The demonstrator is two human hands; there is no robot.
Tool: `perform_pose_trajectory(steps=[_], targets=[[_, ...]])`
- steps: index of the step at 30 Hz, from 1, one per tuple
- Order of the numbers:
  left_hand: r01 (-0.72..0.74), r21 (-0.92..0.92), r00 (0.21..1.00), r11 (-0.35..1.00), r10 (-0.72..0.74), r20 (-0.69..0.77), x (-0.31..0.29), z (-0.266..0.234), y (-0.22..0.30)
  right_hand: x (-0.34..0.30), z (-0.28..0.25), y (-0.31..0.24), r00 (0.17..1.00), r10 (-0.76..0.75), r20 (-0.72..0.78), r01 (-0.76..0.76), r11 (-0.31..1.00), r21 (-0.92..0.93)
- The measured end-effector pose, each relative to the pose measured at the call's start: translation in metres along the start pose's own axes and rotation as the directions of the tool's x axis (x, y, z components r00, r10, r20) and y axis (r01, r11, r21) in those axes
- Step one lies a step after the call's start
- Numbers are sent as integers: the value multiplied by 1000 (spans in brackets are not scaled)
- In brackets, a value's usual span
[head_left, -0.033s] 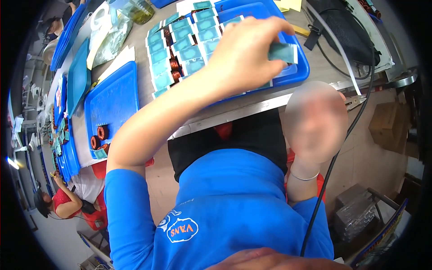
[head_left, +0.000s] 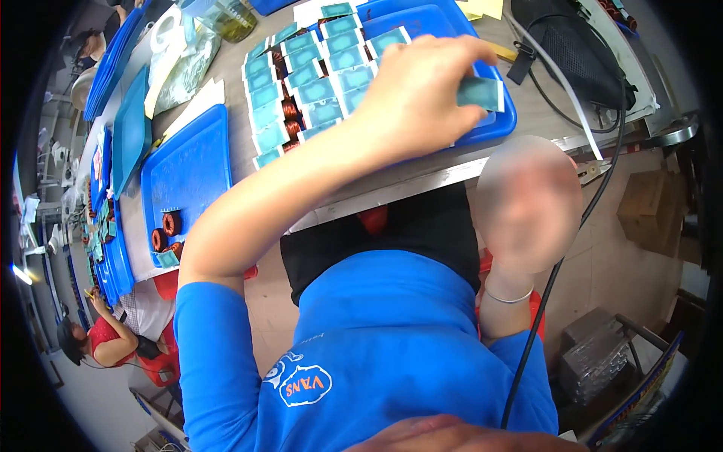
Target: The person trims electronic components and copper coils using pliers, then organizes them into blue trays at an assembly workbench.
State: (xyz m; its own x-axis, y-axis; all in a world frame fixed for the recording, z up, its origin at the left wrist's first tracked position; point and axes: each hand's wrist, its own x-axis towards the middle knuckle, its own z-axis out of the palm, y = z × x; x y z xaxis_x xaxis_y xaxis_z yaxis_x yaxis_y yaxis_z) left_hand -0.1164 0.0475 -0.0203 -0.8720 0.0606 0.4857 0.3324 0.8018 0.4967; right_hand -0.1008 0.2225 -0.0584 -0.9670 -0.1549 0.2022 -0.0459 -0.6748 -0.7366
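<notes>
Over the right end of the blue plastic tray [head_left: 433,15]: left hand [head_left: 410,98] grasping a teal, white-edged rectangular piece [head_left: 482,94].
Fingers [head_left: 473,50] are closed on it, thumb at its lower edge. To the left, similar teal rectangles [head_left: 307,75] lie in rows, copper-wound coils [head_left: 291,110] between. Blurred right hand [head_left: 529,202] is near the table [head_left: 532,113]; its fingers' state cannot be told.

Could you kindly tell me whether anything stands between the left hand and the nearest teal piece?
Nothing visible does: the left hand already has that teal piece in its grasp, over the blue tray.
</notes>
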Motion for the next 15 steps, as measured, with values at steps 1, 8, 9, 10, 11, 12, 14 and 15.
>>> perform_pose_trajectory(steps=[1,8,9,10,11,12,14,15], targets=[[-29,31,999,999,30,-18,4,7,5,-1,-1,-1,1000,1,-4,-1,1000,-13],[-87,60,996,994,87,-9,9,30,9,4,-7,0,1000,-18,8,18,999,-36],[-106,68,994,992,106,-2,7,32,7,4,-6,1,1000,-1,2,1,999,-41],[-109,60,994,992,109,-4,7,30,9,4,-5,1,1000,17,-4,-17,999,-43],[-104,65,994,992,106,-30,8,26,8,4,-5,1,1000,17,-4,-17,999,-42],[-99,69,993,993,103,-56,9,21,7,4,-5,2,1000,12,-7,-12,999,-43],[-28,-13,995,1000,27,-100,13,7,3,4,-5,2,1000,5,-11,-6,999,-50],[-3,-79,988,997,-10,-155,17,0,-2,3,-7,3,1000,9,-16,-10,998,-65]])
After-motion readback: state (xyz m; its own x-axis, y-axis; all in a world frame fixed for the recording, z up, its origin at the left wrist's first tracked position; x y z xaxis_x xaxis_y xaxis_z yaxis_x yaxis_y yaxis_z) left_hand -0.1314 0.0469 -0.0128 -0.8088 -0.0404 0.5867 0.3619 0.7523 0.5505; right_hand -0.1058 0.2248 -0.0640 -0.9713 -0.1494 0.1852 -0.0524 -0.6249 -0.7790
